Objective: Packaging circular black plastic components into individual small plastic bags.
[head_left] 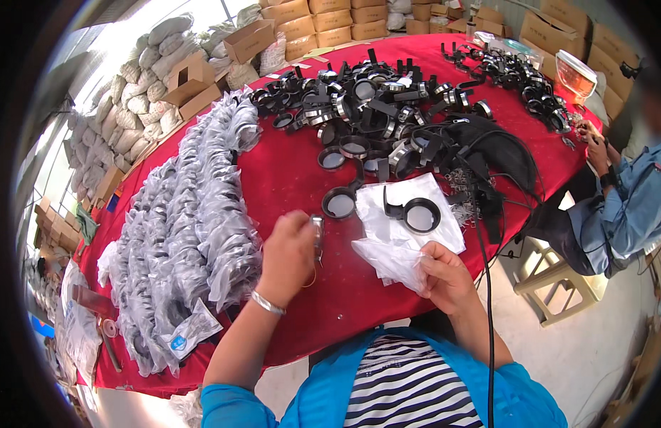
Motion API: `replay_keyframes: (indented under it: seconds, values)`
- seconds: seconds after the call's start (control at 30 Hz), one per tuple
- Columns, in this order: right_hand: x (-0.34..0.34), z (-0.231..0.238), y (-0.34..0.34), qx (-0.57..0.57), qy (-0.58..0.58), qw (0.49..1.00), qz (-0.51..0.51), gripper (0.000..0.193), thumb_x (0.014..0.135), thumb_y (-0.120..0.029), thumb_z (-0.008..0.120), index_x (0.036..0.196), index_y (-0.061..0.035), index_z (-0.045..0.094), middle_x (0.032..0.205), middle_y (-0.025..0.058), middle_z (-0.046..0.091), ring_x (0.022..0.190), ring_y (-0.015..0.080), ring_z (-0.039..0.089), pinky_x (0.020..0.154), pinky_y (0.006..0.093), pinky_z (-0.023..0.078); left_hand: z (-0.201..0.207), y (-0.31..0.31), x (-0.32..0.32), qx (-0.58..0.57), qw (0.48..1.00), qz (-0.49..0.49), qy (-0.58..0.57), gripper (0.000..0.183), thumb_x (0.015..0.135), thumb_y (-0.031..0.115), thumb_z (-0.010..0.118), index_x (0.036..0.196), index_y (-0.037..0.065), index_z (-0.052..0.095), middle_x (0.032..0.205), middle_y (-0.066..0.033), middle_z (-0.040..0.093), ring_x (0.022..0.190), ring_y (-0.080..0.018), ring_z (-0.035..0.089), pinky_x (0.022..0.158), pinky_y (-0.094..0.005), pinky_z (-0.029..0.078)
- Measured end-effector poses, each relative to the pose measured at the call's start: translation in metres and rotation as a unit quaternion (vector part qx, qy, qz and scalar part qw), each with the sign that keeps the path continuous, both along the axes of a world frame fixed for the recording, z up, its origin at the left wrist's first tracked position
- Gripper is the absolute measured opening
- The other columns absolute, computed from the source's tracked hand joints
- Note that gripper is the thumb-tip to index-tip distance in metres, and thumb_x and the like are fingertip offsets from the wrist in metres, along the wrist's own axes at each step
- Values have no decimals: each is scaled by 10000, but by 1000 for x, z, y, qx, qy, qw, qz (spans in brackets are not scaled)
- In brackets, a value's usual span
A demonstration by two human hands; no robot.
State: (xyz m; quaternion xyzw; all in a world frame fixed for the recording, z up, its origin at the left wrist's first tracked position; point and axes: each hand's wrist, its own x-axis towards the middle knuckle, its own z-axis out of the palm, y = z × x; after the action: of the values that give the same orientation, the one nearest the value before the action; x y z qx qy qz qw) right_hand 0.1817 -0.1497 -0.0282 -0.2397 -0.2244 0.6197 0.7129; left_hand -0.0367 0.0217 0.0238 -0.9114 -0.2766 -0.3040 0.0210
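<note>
My right hand point(444, 274) pinches the edge of a clear plastic bag point(391, 262), which spreads leftward over a stack of white plastic sheets or bags point(444, 192). On that stack lies a black round frame point(422, 215) with a pale disc and a curved arm. A similar black frame point(339, 203) rests on the red cloth just left of it. My left hand point(289, 250) is raised over the cloth, its fingers curled but blurred by motion; whether it holds anything cannot be made out. Right beside its fingers is a small metallic object point(318, 232).
Bagged pieces point(188, 228) stand in long rows at left. A large heap of black frames point(373, 100) fills the far middle, beside a black bag point(487, 146) and small metal parts point(462, 196). A black cable point(489, 321) hangs near my right arm. A co-worker point(630, 192) sits at right.
</note>
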Motion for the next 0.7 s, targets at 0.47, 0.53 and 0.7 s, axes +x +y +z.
replay_keyframes:
  seconds: [0.47, 0.53, 0.7]
  values:
    - [-10, 8, -3, -32, -62, 996, -49, 92, 887, -120, 600, 929, -39, 584, 709, 35, 596, 580, 109, 562, 540, 231, 434, -29, 4, -16, 43, 981, 97, 161, 583, 756, -57, 558, 1302, -68, 356, 1239, -263, 420, 885, -327, 607, 724, -335, 548]
    - [-8, 7, -5, -34, -52, 997, -47, 89, 887, -121, 598, 921, -41, 581, 703, 31, 590, 570, 110, 553, 538, 233, 431, -36, 15, -24, 48, 974, 113, 190, 561, 759, -47, 561, 1287, -70, 372, 1193, -248, 448, 883, -323, 610, 715, -333, 551]
    - [-6, 5, -2, -35, -17, 998, -49, 83, 890, -125, 591, 915, -49, 571, 699, 22, 576, 549, 111, 531, 525, 237, 419, -31, 45, -37, 2, 982, 103, 161, 242, 830, 26, 567, 1052, -53, 513, 903, -185, 563, 762, -250, 646, 614, -299, 547]
